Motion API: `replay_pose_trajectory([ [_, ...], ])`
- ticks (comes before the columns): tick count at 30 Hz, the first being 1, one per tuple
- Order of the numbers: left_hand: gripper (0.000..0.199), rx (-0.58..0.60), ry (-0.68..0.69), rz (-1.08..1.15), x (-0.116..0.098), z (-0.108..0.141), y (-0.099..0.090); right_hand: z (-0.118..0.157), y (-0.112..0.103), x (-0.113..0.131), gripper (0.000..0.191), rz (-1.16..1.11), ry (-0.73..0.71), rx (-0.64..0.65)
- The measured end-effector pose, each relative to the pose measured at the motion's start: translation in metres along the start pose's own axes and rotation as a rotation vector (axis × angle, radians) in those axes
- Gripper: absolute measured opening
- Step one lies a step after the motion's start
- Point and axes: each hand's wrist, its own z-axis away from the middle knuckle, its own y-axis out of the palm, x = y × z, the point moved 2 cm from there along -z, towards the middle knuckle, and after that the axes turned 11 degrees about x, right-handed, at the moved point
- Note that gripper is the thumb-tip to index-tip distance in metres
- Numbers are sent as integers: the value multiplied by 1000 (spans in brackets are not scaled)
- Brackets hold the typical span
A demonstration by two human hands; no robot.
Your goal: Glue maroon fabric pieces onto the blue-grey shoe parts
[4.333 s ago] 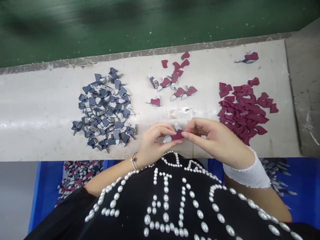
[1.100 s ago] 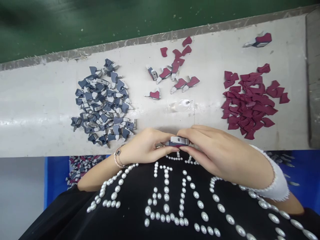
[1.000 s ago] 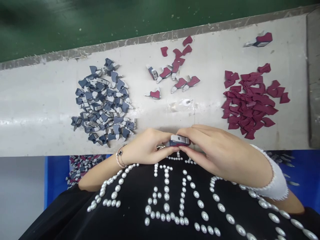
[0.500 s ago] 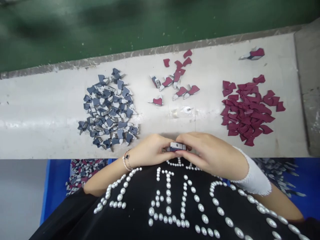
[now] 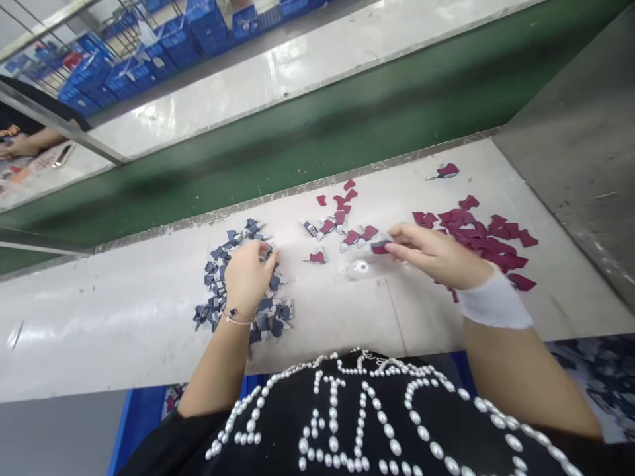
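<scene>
My left hand (image 5: 248,272) is over the pile of small blue-and-grey plastic parts (image 5: 268,324). Thumb and forefinger close on one blue-and-grey part (image 5: 268,251) at the pile's upper right edge. On the other side, my right hand (image 5: 426,254) pinches a maroon-and-grey part (image 5: 381,247) by its end, low over the white table and beside a loose group of similar assembled parts (image 5: 350,238). Flat maroon pieces (image 5: 486,241) are heaped behind and to the right of that hand, which partly covers them.
One assembled part (image 5: 446,171) lies apart at the back right of the white table (image 5: 139,304). A green panel (image 5: 278,152) rises behind it. Blue bins (image 5: 124,423) with parts stand below the front edge. Another person's arm (image 5: 42,140) shows at far left, near stacked blue crates (image 5: 181,43).
My hands have separated from in front of my chest. The left went to the blue-and-grey pile; the right carried the maroon-and-grey part forward over the table. The view has tilted up.
</scene>
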Motion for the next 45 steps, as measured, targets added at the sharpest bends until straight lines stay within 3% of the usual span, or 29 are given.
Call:
replay_pose_trajectory([
  [5, 39, -14, -131, -69, 14, -23, 16, -40, 14, -19, 44, -32, -20, 35],
  [9, 43, 6, -142, -44, 12, -32, 22, -38, 33, -30, 57, -37, -89, 119],
  [13, 42, -4, -125, 36, 4, -41, 26, -38, 51, -31, 46, -51, -156, 126],
  [16, 38, -42, -85, 167, -1, -43, 25, -37, 55, -27, 36, -90, -159, 147],
  [21, 48, -32, 122, 550, -7, -25, 14, -8, 45, -9, 45, -188, -172, 199],
  [23, 54, 43, 238, 776, -13, -10, 12, 8, 38, -1, 45, -217, -180, 208],
  [26, 52, 291, 366, 1287, -28, 15, 21, 30, 24, 8, 34, -206, -243, 156],
  [28, 50, 474, 354, 1550, -39, 30, 33, 43, 14, 11, 29, -195, -304, 82],
  [33, 41, 769, 258, 1838, -56, 53, 63, 62, -5, 15, 38, -193, -411, -23],
  [35, 24, 839, 228, 1910, -61, 59, 70, 62, -6, 15, 36, -245, -431, -29],
  [40, 18, 906, 105, 1983, -69, 66, 79, 48, 2, 10, 24, -482, -411, -77],
  [43, 48, 949, 75, 2002, -69, 67, 82, 39, 9, 9, 24, -526, -379, -49],
  [45, 48, 937, 27, 2017, -67, 68, 85, 36, 10, 12, 23, -546, -376, -30],
])
